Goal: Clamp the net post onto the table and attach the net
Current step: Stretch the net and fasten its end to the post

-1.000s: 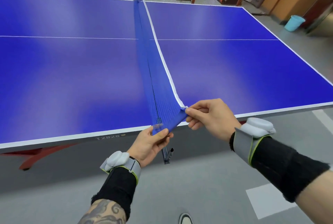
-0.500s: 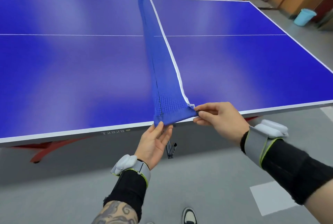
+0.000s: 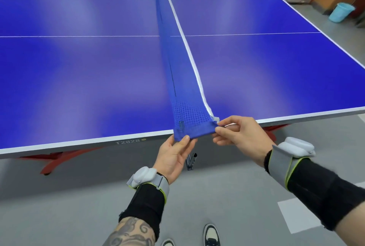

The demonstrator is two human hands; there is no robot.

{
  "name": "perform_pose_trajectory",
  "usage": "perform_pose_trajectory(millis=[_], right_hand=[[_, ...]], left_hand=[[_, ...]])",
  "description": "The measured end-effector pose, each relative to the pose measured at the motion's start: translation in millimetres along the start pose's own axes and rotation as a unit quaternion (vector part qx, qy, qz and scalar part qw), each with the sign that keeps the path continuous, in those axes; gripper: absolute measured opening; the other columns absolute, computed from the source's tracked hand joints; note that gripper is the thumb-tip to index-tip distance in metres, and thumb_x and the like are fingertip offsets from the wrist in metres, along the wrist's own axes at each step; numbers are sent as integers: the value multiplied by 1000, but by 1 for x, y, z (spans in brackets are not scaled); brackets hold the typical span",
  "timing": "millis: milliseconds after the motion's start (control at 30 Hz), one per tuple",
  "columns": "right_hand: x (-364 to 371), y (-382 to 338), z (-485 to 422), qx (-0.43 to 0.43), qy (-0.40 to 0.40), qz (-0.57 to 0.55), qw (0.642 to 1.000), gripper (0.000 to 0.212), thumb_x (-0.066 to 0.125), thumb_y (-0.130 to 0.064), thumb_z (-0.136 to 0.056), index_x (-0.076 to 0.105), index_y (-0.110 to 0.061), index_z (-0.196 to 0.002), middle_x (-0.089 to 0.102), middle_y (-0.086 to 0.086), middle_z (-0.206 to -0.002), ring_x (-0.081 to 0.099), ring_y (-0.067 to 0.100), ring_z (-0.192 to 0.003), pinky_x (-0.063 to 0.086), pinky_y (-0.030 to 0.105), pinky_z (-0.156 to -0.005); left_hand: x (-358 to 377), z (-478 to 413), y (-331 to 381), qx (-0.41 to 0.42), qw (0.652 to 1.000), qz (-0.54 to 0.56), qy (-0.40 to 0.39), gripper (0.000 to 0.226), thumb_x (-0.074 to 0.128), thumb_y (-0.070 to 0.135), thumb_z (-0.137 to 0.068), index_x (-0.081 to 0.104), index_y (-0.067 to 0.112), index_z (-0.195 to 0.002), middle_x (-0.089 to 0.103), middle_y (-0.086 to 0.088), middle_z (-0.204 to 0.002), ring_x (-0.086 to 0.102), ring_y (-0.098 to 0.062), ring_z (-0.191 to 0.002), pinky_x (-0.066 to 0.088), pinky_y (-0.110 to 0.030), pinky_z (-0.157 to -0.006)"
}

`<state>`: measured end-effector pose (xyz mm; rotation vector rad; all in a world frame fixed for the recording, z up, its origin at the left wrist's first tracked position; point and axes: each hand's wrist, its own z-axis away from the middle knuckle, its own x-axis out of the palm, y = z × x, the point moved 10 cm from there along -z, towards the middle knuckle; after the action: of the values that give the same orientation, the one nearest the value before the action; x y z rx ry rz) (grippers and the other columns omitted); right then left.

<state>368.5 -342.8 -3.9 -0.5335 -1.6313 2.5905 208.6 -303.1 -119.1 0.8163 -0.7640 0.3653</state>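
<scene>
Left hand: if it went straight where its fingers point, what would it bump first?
Probably the near edge of the table. The left hand pinches the net, and its fingers point toward that edge. Depth is unclear.

One counter (image 3: 79,77) carried one net (image 3: 189,115). One dark net post (image 3: 191,161) showed below its near edge. There were two grips, the left grip (image 3: 173,158) and the right grip (image 3: 239,137), two white wrist devices (image 3: 143,175) (image 3: 296,147), two shoes (image 3: 211,235) (image 3: 167,242), and one turquoise bucket (image 3: 341,11) beyond the far right corner.
</scene>
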Motion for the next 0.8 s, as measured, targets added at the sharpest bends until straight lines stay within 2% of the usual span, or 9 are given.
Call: perform_pose_trajectory(millis=[100,167,300,400,467,667,800], right_hand=[[-4,1,-1,-6,30,-39,999,26,70,-13,-91,52,-2,-108,75,19,-86,73,23,-70,62,31,-68],[-7,6,-3,2,60,-71,996,29,71,-17,-91,55,-2,-110,72,14,-83,67,19,-66,59,29,-63],[15,21,-13,38,19,-13,999,26,67,-22,-94,65,1,-106,62,9,-81,56,15,-63,55,25,-54],[22,24,-22,35,28,-30,999,21,61,-14,-98,66,5,-105,66,18,-92,63,15,-66,60,23,-60],[24,25,-26,40,24,-36,998,22,60,-10,-98,66,9,-108,71,24,-100,68,18,-71,62,24,-66],[31,37,-27,44,39,-79,995,21,60,-6,-97,66,12,-106,72,22,-96,71,19,-71,63,23,-69],[32,48,-30,38,78,-112,990,17,61,-8,-97,66,7,-102,74,21,-95,74,26,-78,62,35,-82]], left_hand=[[17,1,-10,-11,999,-37,-29,31,60,0,-96,60,-2,-126,71,-15,-120,73,-22,-99,58,-24,-86],[25,-1,-13,-14,997,-56,-44,31,62,2,-95,61,-3,-125,71,-16,-120,71,-19,-100,57,-24,-87],[25,-7,-12,-13,990,-133,-43,22,63,11,-96,70,0,-115,68,-4,-105,58,-5,-77,47,-20,-75],[17,-11,-13,-26,990,-139,-27,15,60,12,-99,70,2,-102,61,-2,-83,51,-6,-67,44,-19,-68],[9,-11,-13,-23,988,-150,-17,14,60,11,-99,69,0,-98,59,0,-76,51,-7,-65,46,-17,-65],[-6,-8,-13,0,988,-153,1,10,63,8,-96,69,0,-97,61,-1,-73,54,-8,-63,50,-18,-64],[-11,-8,-16,6,989,-148,15,9,65,8,-95,70,2,-99,64,-2,-75,57,-9,-64,53,-20,-65]])
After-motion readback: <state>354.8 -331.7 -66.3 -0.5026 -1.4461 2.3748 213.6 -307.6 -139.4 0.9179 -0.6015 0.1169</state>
